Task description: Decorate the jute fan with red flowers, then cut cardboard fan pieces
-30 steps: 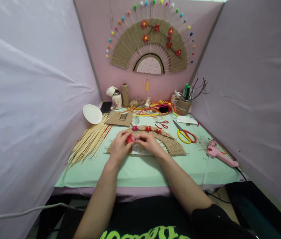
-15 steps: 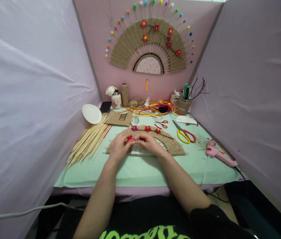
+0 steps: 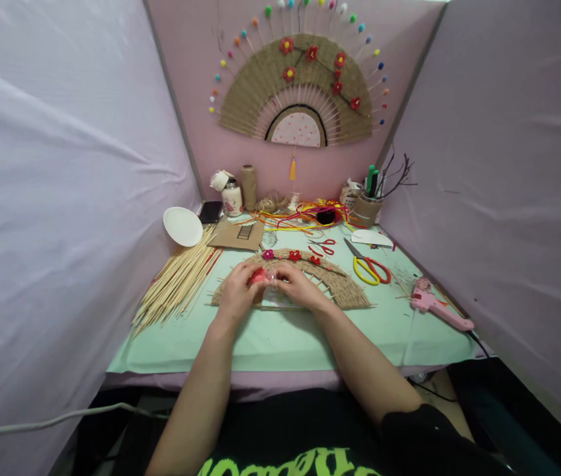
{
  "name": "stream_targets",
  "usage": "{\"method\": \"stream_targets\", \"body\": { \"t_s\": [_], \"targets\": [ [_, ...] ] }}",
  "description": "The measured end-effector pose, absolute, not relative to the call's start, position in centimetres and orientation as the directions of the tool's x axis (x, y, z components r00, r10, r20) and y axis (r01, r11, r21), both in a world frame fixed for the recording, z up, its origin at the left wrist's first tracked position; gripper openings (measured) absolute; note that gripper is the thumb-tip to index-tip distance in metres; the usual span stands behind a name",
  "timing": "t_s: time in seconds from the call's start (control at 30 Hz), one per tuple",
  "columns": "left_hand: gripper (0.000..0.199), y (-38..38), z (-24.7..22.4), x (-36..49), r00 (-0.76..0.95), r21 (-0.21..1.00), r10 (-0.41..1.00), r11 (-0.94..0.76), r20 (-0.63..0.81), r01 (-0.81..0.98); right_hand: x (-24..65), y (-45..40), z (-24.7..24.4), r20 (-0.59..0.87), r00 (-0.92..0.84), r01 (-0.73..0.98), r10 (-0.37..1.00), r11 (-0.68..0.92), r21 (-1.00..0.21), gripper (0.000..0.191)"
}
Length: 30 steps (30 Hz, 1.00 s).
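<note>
My left hand (image 3: pixel 239 287) is closed on a small clear plastic bag (image 3: pixel 260 276) with something red or pink inside. My right hand (image 3: pixel 298 287) pinches the bag's clear end from the other side. Both hands hover over or rest on a woven twine fan (image 3: pixel 347 287) lying on the table; how close they are to it I cannot tell. Along the fan's upper edge sit a magenta flower (image 3: pixel 268 254) and red flowers (image 3: pixel 295 256) on a thin dark twig. The fan's pale inner half-circle is partly hidden behind my hands.
Left lie bamboo sticks (image 3: pixel 178 281) and a white paper plate (image 3: pixel 182 227). Right are yellow-and-red scissors (image 3: pixel 370 268), small red-handled scissors (image 3: pixel 323 247) and a pink glue gun (image 3: pixel 436 309). Behind are cardboard (image 3: pixel 238 236), coloured pipe cleaners (image 3: pixel 290 218) and a finished fan (image 3: pixel 251 99) on the wall.
Both hands stay almost in place, with only slight finger movement around the small bag. Nothing else has visibly moved.
</note>
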State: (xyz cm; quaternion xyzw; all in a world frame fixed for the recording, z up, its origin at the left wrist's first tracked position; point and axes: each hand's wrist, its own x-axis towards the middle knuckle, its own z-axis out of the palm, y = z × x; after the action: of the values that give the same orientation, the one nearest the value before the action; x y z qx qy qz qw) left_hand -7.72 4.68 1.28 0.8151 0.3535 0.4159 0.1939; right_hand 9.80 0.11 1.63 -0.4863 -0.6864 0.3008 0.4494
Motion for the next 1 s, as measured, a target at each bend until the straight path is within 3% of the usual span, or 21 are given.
{"method": "stream_targets", "body": {
  "t_s": [0.5, 0.6, 0.7, 0.83, 1.0],
  "targets": [
    [0.026, 4.6, 1.5, -7.8, 0.358, 0.607, 0.756, -0.654, 0.548, 0.452, 9.6, -0.3, 1.7, 0.194, -0.009, 0.141, 0.981, 0.193, -0.971, 0.023],
    [0.026, 4.7, 1.4, -7.9, 0.302, 0.619, 0.782, -0.619, 0.546, 0.483, 9.7, 0.1, 1.6, 0.093, 0.106, 0.055, 0.99, 0.088, -0.995, 0.026],
    [0.028, 5.2, 0.8, -8.3, 0.213, 0.621, 0.807, -0.567, 0.551, 0.54, 10.0, 0.5, 1.7, -0.059, 0.203, -0.144, 0.977, -0.03, -0.989, 0.032],
    [0.029, 5.6, -0.2, -9.0, 0.15, 0.572, 0.843, -0.47, 0.516, 0.673, 10.6, 0.7, 1.9, -0.136, 0.139, -0.432, 0.981, -0.063, -0.9, 0.036],
    [0.045, 4.8, 0.3, -8.4, 0.114, 0.543, 0.83, -0.455, 0.546, 0.706, 10.6, 0.4, 2.0, -0.141, 0.036, -0.505, 0.989, -0.104, -0.857, 0.03]
  ]
}}
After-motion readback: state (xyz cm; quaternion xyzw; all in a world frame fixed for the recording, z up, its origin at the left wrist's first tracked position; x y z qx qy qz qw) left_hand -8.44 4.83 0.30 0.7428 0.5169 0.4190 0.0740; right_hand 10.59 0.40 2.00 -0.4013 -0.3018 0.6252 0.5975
